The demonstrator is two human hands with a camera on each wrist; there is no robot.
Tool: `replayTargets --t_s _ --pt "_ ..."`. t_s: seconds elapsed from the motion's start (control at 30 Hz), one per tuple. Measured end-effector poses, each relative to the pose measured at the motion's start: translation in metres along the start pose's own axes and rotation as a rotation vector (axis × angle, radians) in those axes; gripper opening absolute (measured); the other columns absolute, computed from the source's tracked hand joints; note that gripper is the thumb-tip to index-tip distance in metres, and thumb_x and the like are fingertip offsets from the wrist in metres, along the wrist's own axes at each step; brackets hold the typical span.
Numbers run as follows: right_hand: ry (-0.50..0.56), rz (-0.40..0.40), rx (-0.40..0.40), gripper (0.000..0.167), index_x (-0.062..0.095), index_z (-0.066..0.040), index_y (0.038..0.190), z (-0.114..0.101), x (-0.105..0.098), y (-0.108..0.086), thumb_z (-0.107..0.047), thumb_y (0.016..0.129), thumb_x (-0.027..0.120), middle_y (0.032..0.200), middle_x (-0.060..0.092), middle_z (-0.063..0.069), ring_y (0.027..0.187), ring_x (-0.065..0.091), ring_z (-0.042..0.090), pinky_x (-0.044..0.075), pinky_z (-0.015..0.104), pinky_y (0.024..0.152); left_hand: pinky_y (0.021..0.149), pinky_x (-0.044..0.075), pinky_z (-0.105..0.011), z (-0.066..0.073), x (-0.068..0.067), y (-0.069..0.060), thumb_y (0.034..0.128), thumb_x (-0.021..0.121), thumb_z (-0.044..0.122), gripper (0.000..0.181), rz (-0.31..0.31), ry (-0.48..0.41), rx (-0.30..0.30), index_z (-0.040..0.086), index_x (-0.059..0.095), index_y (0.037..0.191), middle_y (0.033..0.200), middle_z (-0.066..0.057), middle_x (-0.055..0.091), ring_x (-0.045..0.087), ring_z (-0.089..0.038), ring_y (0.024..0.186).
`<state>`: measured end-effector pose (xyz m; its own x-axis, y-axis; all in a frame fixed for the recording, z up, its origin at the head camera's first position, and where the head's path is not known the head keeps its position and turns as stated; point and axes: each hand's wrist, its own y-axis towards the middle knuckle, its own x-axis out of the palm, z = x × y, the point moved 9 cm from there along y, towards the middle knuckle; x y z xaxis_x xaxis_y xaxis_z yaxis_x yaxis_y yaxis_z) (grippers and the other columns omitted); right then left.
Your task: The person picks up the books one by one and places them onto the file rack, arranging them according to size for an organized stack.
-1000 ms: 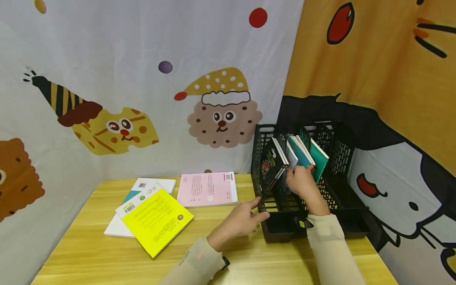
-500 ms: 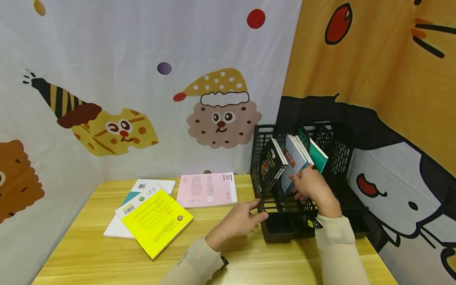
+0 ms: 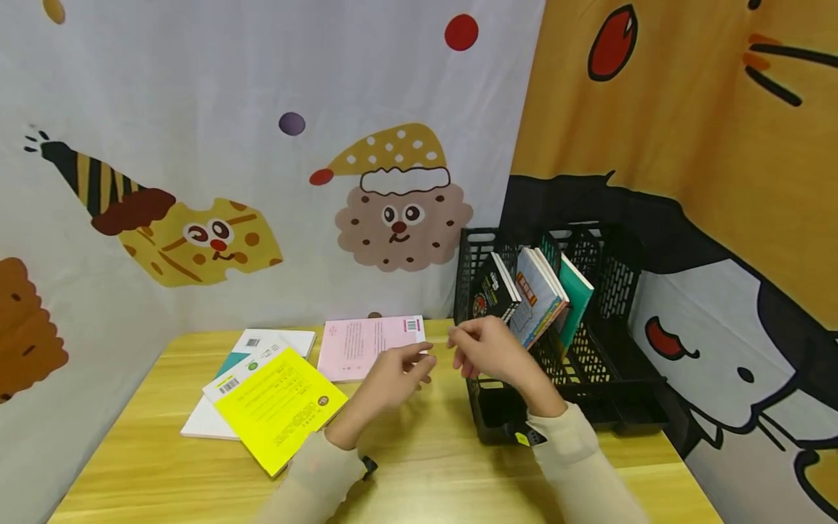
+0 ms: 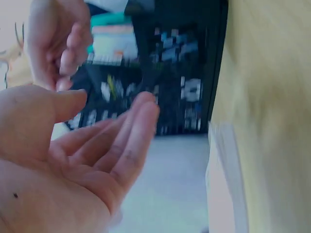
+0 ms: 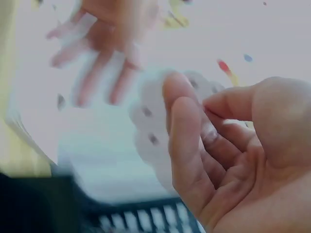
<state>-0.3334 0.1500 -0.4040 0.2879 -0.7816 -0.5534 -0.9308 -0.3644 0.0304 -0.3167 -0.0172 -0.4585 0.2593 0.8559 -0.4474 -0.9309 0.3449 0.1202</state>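
Wooden table (image 3: 425,466): left hand (image 3: 389,378) near pink book (image 3: 353,346), right hand (image 3: 495,353) near rack (image 3: 622,342); fingers (image 4: 136,141) released.

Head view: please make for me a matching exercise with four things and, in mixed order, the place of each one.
1. yellow book
2. pink book
3. black books
4. green book

A. rightmost book in the rack
B. on the table, between rack and yellow book
C. partly over a white-and-teal book
D. leftmost in the rack

Pairs: 1-C; 2-B; 3-D; 4-A
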Motion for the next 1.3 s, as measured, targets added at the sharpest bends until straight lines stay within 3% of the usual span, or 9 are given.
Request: replayTargets --t_s 0.17,0.27,0.43,0.63,0.83,0.9,1.0,1.17,1.3 --pt "0.072 -0.087 0.008 0.033 0.082 -0.009 0.102 -0.006 0.051 0.004 -0.028 0.114 0.058 0.073 0.077 0.007 0.057 0.073 0.022 0.064 0.044 0.056 0.075 0.068 -0.038 -0.016 -0.057 -0.013 0.1126 0.067 0.024 0.031 0.165 0.0 -0.001 0.009 0.077 0.138 0.119 -0.014 0.084 0.082 -0.023 0.085" --pt "0.144 -0.179 0.022 0.029 0.082 -0.01 0.108 -0.01 0.088 0.006 -0.025 0.114 0.058 0.077 0.079 0.008 0.061 0.076 0.031 0.065 0.046 0.059 0.08 0.069 -0.045 -0.031 -0.088 -0.021 0.1145 0.064 0.025 0.032 0.207 0.034 -0.036 0.009 0.076 0.139 0.122 -0.013 0.083 0.082 -0.026 0.088" --pt "0.209 -0.315 0.054 0.027 0.082 -0.011 0.115 -0.018 0.148 0.012 -0.029 0.114 0.062 0.092 0.083 0.015 0.073 0.08 0.043 0.067 0.056 0.067 0.086 0.068 -0.048 -0.06 -0.134 -0.033 0.1162 0.06 0.033 0.04 0.233 0.123 -0.123 0.008 0.072 0.145 0.13 -0.02 0.08 0.082 -0.036 0.1" --pt "0.219 -0.375 0.132 0.032 0.078 -0.003 0.122 -0.015 0.198 0.02 -0.03 0.113 0.063 0.103 0.081 0.013 0.077 0.08 0.031 0.067 0.047 0.064 0.093 0.068 -0.047 -0.078 -0.188 -0.053 0.1179 0.054 0.039 0.053 0.239 0.191 -0.189 0.003 0.06 0.156 0.145 -0.024 0.072 0.079 -0.04 0.115" --pt "0.247 -0.472 0.205 0.036 0.08 0.0 0.103 -0.012 0.238 0.015 -0.033 0.111 0.066 0.093 0.082 0.013 0.065 0.076 0.024 0.063 0.037 0.055 0.096 0.066 -0.042 -0.103 -0.239 -0.085 0.1188 0.042 0.052 0.068 0.246 0.218 -0.282 0.003 0.05 0.165 0.155 -0.025 0.065 0.074 -0.041 0.128" --pt "0.269 -0.504 0.224 0.037 0.08 -0.001 0.099 -0.011 0.248 0.012 -0.034 0.11 0.066 0.087 0.082 0.014 0.058 0.072 0.021 0.062 0.035 0.052 0.096 0.066 -0.042 -0.113 -0.251 -0.095 0.1181 0.04 0.056 0.072 0.254 0.245 -0.324 0.002 0.048 0.165 0.156 -0.025 0.064 0.071 -0.042 0.131" --pt "0.299 -0.545 0.253 0.035 0.081 -0.003 0.105 -0.009 0.259 0.008 -0.035 0.109 0.067 0.08 0.081 0.015 0.051 0.067 0.018 0.06 0.032 0.049 0.099 0.063 -0.048 -0.125 -0.26 -0.104 0.116 0.039 0.063 0.078 0.265 0.271 -0.376 0.002 0.051 0.163 0.156 -0.025 0.064 0.066 -0.045 0.136" --pt "0.327 -0.584 0.274 0.034 0.081 -0.006 0.112 -0.006 0.267 0.003 -0.037 0.11 0.067 0.075 0.08 0.015 0.048 0.065 0.017 0.057 0.029 0.045 0.118 0.047 -0.069 -0.137 -0.264 -0.107 0.1123 0.037 0.072 0.089 0.253 0.256 -0.43 0.002 0.048 0.166 0.166 -0.029 0.052 0.047 -0.055 0.153" --pt "0.35 -0.571 0.287 0.033 0.08 -0.005 0.108 -0.004 0.268 0.005 -0.035 0.109 0.067 0.076 0.08 0.017 0.048 0.066 0.017 0.057 0.029 0.046 0.123 0.037 -0.075 -0.144 -0.27 -0.109 0.1123 0.035 0.072 0.092 0.232 0.25 -0.463 0.001 0.037 0.171 0.173 -0.033 0.039 0.038 -0.06 0.156"
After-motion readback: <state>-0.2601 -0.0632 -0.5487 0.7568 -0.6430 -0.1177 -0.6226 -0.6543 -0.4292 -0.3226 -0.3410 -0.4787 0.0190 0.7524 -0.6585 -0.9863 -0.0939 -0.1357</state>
